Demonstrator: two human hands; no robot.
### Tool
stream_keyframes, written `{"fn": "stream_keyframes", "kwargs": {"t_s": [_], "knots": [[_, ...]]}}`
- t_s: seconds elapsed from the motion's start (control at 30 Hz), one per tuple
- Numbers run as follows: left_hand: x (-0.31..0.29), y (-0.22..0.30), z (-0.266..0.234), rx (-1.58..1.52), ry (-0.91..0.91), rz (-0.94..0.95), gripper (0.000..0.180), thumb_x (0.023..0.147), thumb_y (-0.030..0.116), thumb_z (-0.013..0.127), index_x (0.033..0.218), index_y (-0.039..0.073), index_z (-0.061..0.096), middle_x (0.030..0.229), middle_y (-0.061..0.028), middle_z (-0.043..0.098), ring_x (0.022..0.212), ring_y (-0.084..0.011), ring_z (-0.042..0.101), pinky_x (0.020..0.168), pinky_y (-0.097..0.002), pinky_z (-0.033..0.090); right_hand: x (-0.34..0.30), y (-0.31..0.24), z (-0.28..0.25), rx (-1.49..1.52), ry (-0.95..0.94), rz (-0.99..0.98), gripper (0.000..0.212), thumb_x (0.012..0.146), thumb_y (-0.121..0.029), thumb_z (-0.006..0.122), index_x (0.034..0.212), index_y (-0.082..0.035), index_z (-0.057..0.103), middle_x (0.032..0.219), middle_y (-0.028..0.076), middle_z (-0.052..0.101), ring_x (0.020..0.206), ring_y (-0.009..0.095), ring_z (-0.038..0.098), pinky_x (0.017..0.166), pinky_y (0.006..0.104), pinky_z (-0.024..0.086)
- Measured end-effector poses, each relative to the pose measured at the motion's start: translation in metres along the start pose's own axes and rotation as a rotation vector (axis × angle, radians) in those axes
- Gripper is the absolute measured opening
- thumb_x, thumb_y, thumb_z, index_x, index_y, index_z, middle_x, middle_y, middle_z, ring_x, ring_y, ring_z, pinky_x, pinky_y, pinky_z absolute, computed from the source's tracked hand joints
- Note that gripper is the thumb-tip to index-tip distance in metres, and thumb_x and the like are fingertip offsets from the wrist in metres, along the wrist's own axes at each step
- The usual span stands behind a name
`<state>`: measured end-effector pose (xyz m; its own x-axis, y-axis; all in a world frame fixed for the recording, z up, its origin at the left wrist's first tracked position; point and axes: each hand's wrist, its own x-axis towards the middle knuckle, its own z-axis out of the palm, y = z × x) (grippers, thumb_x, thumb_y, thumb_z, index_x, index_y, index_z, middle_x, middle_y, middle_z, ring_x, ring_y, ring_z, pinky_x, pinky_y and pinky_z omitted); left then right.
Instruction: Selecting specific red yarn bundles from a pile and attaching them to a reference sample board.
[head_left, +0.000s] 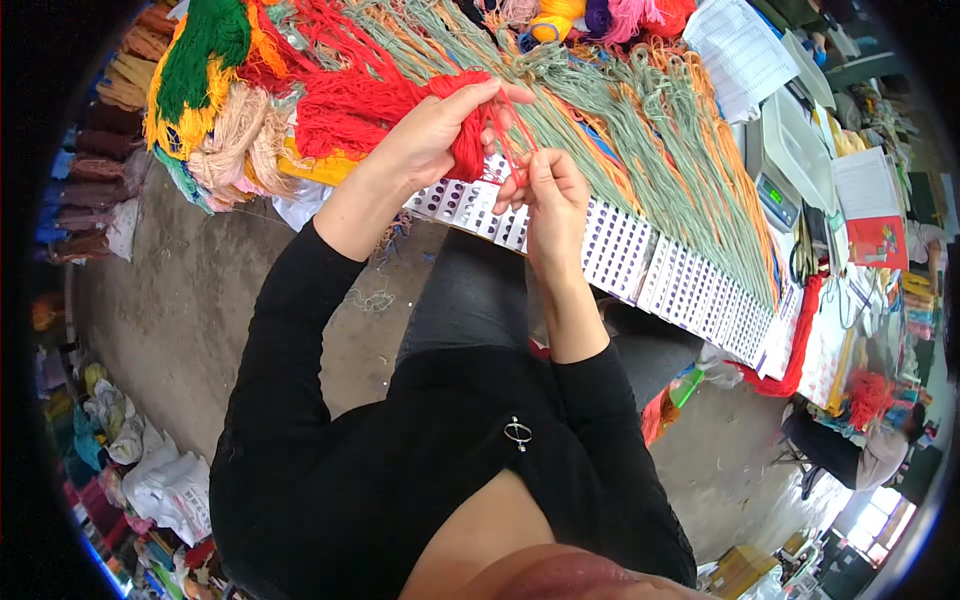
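Observation:
Red yarn (350,110) lies in a thick bundle at the table's near edge, and part of it runs up into my left hand (425,135). That hand curls around the bundle, its thumb and fingertips near a few taut red strands (513,130). To the right, my right hand (558,200) pinches these strands between thumb and bent fingers. Beneath both hands are white cards (625,255) with rows of dark dots along the table edge. Long green-grey and orange yarns (640,150) lie spread across the table beyond. The strand ends inside my fingers are hidden.
Green and yellow yarn hanks (205,55) and beige yarn (235,140) hang at the table's left. A digital scale (780,195), a printed sheet (740,55) and a thick red yarn bundle (803,335) lie to the right. White sacks (170,490) stand at left; another person (880,455) sits far right.

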<state>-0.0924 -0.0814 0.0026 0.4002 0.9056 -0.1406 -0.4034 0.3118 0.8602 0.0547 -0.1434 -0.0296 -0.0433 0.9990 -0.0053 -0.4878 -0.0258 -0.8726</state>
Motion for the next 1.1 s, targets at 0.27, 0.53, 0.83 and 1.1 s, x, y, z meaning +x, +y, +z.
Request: {"fn": "stream_keyframes", "kwargs": {"t_s": [0.27,0.53,0.83,1.1], "knots": [[-0.0036,0.0043,0.0024,0.063,-0.005,-0.016,0.038,0.096,0.028,0.04,0.113,-0.002,0.056,0.079,0.0008,0.058,0.065,-0.0047,0.05,0.061,-0.0185,0.042,-0.0042,-0.0062,0.0046,-0.138,-0.025,0.087,0.022,0.095,-0.022,0.047,0.089,-0.002,0.052,0.063,0.004,0.057,0.051,0.01,0.053,0.052,0.02,0.038],[-0.0048,0.0042,0.0027,0.037,0.006,-0.034,0.038,0.096,0.029,0.04,0.114,-0.001,0.056,0.08,0.0,0.058,0.069,-0.0053,0.05,0.064,-0.0188,0.043,-0.0023,-0.0014,0.0024,-0.123,-0.022,0.01,0.022,0.094,-0.023,0.048,0.084,-0.003,0.05,0.064,0.004,0.055,0.054,0.012,0.053,0.054,0.0228,0.044],[-0.0046,0.0044,0.0053,0.029,0.028,-0.04,0.038,0.096,0.029,0.041,0.113,-0.001,0.057,0.082,-0.0016,0.058,0.068,-0.0064,0.052,0.064,-0.0193,0.044,-0.0024,-0.0001,0.0034,-0.072,0.001,0.015,0.02,0.094,-0.022,0.048,0.087,-0.003,0.051,0.062,0.002,0.056,0.051,0.008,0.052,0.051,0.0192,0.036],[-0.0007,0.0018,0.0021,-0.05,0.014,-0.077,0.037,0.096,0.027,0.041,0.114,-0.003,0.054,0.083,-0.0038,0.056,0.063,-0.006,0.049,0.06,-0.0202,0.043,-0.0022,0.0009,0.0007,-0.042,0.009,0.025,0.019,0.094,-0.022,0.048,0.088,-0.004,0.051,0.061,0.003,0.057,0.05,0.009,0.052,0.05,0.0191,0.037]]}}
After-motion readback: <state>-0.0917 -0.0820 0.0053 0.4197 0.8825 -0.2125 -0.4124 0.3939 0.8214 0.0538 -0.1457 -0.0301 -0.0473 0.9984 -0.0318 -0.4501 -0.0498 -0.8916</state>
